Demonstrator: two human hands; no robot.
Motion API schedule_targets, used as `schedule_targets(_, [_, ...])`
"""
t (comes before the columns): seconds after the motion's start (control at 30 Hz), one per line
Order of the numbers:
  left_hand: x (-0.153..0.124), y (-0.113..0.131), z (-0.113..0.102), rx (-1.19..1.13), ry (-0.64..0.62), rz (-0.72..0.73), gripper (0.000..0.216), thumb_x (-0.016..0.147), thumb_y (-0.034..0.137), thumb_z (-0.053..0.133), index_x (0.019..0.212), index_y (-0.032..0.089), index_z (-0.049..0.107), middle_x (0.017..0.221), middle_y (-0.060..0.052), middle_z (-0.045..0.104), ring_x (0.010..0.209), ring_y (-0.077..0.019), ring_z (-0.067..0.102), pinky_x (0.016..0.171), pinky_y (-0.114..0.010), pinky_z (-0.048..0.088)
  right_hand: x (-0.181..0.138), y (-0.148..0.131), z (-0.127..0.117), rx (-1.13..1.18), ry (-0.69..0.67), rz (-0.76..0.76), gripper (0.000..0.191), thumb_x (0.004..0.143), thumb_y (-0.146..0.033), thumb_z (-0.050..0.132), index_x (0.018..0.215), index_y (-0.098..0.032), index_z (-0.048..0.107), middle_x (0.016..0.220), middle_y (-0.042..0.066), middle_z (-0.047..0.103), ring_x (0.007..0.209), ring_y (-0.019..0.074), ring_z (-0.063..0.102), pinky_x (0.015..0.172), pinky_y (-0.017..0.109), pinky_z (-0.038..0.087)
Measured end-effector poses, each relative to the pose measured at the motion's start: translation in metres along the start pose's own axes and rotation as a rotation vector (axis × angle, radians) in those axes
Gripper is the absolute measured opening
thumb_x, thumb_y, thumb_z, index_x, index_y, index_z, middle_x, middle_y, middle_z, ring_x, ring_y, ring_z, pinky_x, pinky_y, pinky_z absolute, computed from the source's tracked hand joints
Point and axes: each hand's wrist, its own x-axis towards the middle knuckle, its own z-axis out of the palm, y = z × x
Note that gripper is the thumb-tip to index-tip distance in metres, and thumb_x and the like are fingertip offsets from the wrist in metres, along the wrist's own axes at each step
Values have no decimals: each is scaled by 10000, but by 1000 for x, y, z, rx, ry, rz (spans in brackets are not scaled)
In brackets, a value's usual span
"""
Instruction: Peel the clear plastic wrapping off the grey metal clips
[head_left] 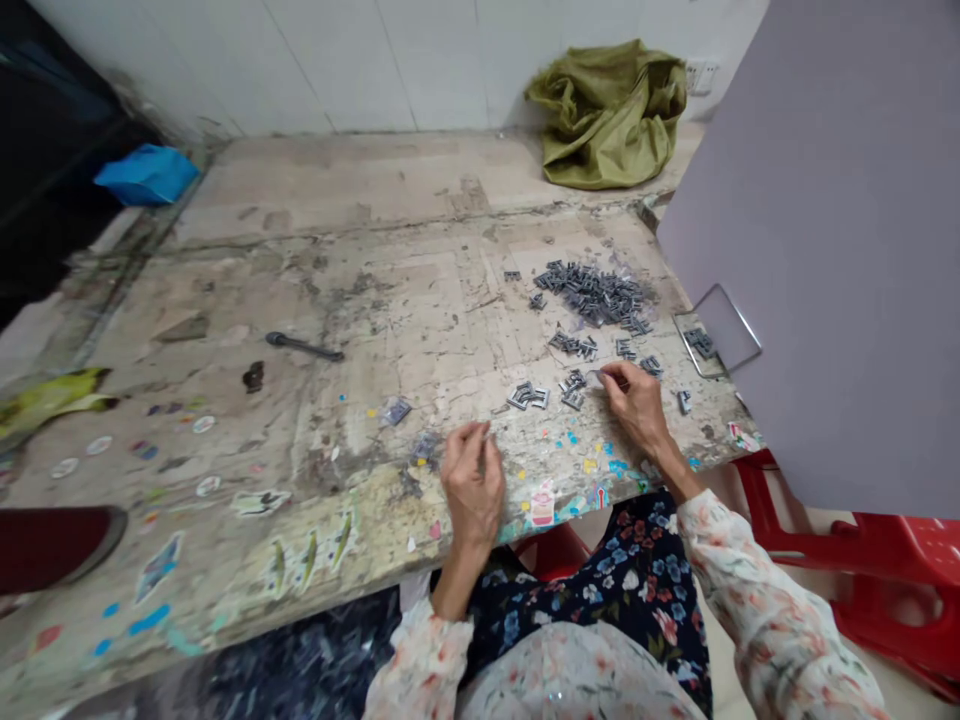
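Observation:
My left hand (472, 482) is over the table's near edge, with its thumb and fingers closed in a pinch. Whatever may be between those fingertips is too small to make out. Beside it lie two clear packets, one packet (426, 447) close to the fingers and another packet (394, 411) farther left. To the right, my right hand (634, 405) pinches at the edge of small grey plastic parts (573, 388); what it grips cannot be told. More grey parts (529, 396) lie between the hands, and a large heap of grey parts (596, 290) sits beyond.
A worn table (420, 320) carries stickers and paint marks. On it are a dark grey handle-like tool (304, 347), a dark red cylindrical object (56, 550) and a metal wire loop (739, 335). An olive sack (611, 115) rests against the wall; a grey panel (832, 250) borders the right.

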Motion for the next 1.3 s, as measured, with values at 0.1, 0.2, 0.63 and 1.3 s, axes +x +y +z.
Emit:
schedule_targets(0.1, [-9, 26, 20, -476, -347, -433, 364, 860, 470, 593, 916, 134, 722, 866, -98, 715, 737, -182, 661, 748, -318, 530, -32, -22, -4, -20, 84, -243, 181, 938, -167, 486, 1024, -168, 645, 933, 87, 703, 868, 189, 656, 801, 325, 537])
schedule_targets(0.2, [-19, 43, 40, -894, -547, -740, 454, 805, 549, 650, 886, 107, 716, 795, -100, 725, 659, -162, 670, 681, -291, 548, -63, -38, -9, -81, 15, -494, 263, 919, -106, 512, 1150, -170, 621, 1015, 118, 706, 971, 204, 660, 846, 337, 553])
schedule_targets(0.63, [-22, 33, 37, -860, -293, -814, 383, 605, 401, 861, 850, 120, 774, 892, -96, 751, 779, -157, 692, 745, -257, 570, -46, -36, 4, -78, 6, -89, 210, 921, -299, 559, 1087, -194, 634, 1011, 112, 671, 985, 251, 603, 846, 408, 524])
schedule_targets(1.3, [-31, 32, 35, -859, -365, -833, 349, 626, 393, 846, 804, 106, 755, 780, -82, 753, 696, -138, 692, 715, -243, 544, -64, -24, -36, 150, -422, 345, 288, 888, -425, 542, 833, -168, 660, 644, 18, 624, 549, 164, 564, 515, 289, 464])
